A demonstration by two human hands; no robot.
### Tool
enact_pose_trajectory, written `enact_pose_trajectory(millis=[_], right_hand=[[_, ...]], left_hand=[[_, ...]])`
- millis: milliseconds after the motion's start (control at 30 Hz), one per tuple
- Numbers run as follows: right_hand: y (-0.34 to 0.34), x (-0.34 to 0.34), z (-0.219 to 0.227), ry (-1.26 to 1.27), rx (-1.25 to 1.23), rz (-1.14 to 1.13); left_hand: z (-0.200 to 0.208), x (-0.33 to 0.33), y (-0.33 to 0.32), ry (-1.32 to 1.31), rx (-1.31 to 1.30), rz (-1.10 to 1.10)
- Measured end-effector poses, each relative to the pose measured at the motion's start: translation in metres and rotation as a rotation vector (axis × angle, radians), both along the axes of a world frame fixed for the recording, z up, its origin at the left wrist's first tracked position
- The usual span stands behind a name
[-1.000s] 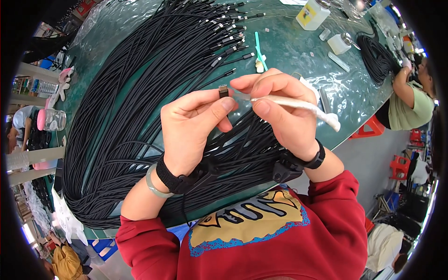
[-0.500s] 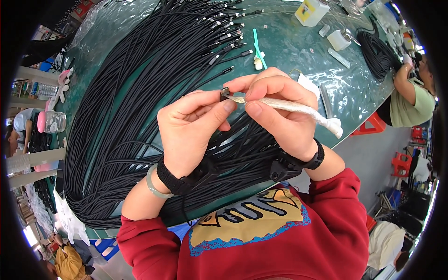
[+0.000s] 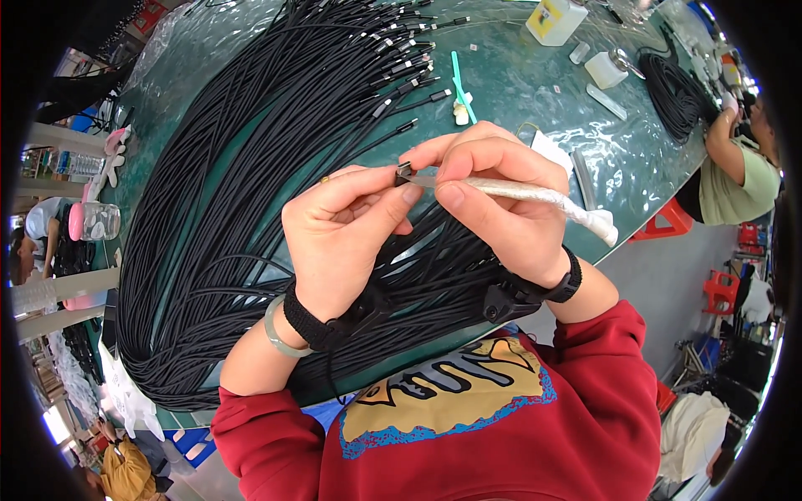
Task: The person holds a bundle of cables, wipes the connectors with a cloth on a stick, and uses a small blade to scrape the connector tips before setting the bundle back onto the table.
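Observation:
Pinched between the thumb and forefinger of my left hand (image 3: 334,225) is a small cable connector (image 3: 403,173), black with a metal end. My right hand (image 3: 505,200) grips a thin knife (image 3: 535,193) whose handle is wrapped in white material. The knife's pointed blade tip meets the connector, and my right forefinger reaches close to the connector's upper side. Under and around both hands lie many long black cables (image 3: 180,242), bundled in a wide curve. Their plug ends (image 3: 405,67) fan out at the far side.
The green table (image 3: 501,92) bears a turquoise strip (image 3: 458,79) with a whitish lump, a square bottle (image 3: 557,21), a smaller dispenser bottle (image 3: 607,70) and a coiled cable bundle (image 3: 672,100). A person (image 3: 739,171) sits at the right edge. Red stools (image 3: 721,290) stand beyond.
Both hands stay nearly in place. The knife's tip has shifted slightly at the connector, and the wrapped handle's end has moved a little to the right.

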State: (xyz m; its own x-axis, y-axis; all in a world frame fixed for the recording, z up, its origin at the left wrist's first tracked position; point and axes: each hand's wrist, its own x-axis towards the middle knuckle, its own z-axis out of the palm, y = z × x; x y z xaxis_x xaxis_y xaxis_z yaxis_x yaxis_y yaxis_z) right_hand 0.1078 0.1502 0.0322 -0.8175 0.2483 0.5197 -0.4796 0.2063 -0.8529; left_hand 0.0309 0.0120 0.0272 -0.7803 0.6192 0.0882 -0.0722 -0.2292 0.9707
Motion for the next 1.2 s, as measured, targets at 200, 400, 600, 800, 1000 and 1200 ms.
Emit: enact_pose_trajectory(millis=[200,400,600,800,1000,1200], right_hand=[[0.0019,0.0000,0.0024,-0.017,0.040,-0.018],[0.0038,-0.0011,0.0016,-0.028,0.024,-0.024],[0.0015,-0.0016,0.0009,-0.076,-0.173,0.007],[0.0027,-0.0025,-0.0006,-0.068,-0.240,-0.034],[0.0055,-0.0012,-0.0019,-0.080,-0.383,0.042],[0.0023,-0.0005,-0.0007,-0.051,-0.308,0.059]], left_hand=[[-0.0020,0.0003,0.0007,0.029,-0.001,0.021],[-0.0007,-0.0013,0.0007,0.021,-0.045,0.013],[0.0017,-0.0006,0.0017,-0.027,-0.032,-0.005],[-0.0003,-0.0041,0.0052,-0.130,0.019,-0.082],[0.0001,-0.0047,0.0026,-0.146,0.024,-0.157],[-0.0018,-0.0049,0.0015,-0.039,-0.010,-0.185]])
